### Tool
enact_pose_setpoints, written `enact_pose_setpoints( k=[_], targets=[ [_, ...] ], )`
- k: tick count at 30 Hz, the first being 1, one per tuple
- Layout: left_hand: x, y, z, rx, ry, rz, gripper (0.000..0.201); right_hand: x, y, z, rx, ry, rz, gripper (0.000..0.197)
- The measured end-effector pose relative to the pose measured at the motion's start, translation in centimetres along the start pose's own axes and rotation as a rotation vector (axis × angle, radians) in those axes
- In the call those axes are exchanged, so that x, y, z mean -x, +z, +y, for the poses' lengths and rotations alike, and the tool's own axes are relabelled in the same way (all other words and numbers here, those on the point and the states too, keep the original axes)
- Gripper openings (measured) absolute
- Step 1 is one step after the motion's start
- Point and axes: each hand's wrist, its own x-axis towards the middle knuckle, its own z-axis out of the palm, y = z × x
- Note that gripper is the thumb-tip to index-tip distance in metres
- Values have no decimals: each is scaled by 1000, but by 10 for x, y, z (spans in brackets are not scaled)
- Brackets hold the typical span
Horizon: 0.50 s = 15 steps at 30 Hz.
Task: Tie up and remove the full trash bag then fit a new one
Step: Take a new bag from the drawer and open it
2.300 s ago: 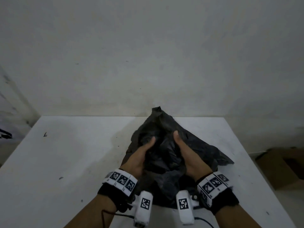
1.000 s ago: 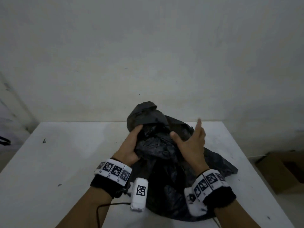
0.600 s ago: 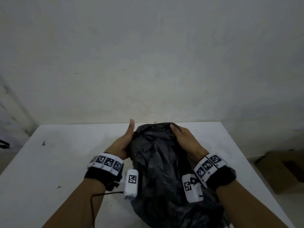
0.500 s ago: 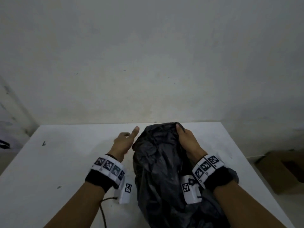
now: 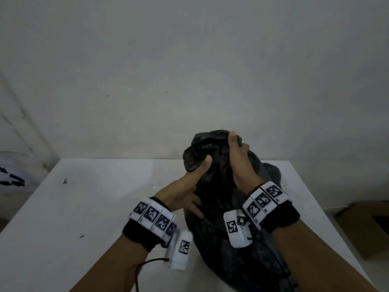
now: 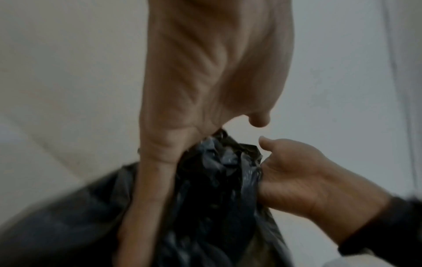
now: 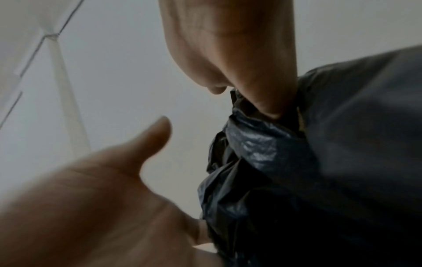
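A black trash bag (image 5: 219, 199) stands on the white table (image 5: 94, 207), its top gathered into a crumpled neck. My right hand (image 5: 239, 144) grips that neck from the right and holds it up, thumb on top. My left hand (image 5: 196, 182) lies against the bag's left side, thumb raised onto the plastic and fingers straight and spread below. In the left wrist view one straight finger runs down the bag (image 6: 217, 180) opposite the right hand (image 6: 297, 177). In the right wrist view the left hand (image 7: 114, 180) shows an open palm beside the bag (image 7: 262, 162).
A plain wall rises close behind the table's far edge. A cardboard box (image 5: 366, 226) sits on the floor to the right. A black cable (image 5: 145, 264) hangs from my left wrist. No bin shows in any view.
Half a second ago my left hand was off the bag, to its left; it has returned to the bag's left side. My right hand has raised the gathered top.
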Motion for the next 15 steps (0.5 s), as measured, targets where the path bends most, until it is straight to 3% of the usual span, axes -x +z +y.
enact_pose_setpoints(
  k=[2, 4, 7, 12, 13, 15],
  targets=[
    [-17, 2, -4, 154, 84, -5, 87, -2, 3, 1, -121, 81, -50, 93],
    [-25, 7, 1, 249, 205, 101, 80, -8, -3, 5, -177, 167, -163, 100],
    [-31, 1, 11, 337, 331, 317, 84, -4, -22, -7, -278, 249, -236, 69],
    [-23, -34, 22, 686, 430, 122, 75, -19, -71, -15, -709, 338, -92, 64],
    [-21, -41, 22, 732, 437, 83, 76, -19, -77, -14, -734, 311, -55, 63],
    [-18, -47, 22, 740, 462, 30, 73, -12, -82, -18, -656, 200, -116, 61]
  ],
)
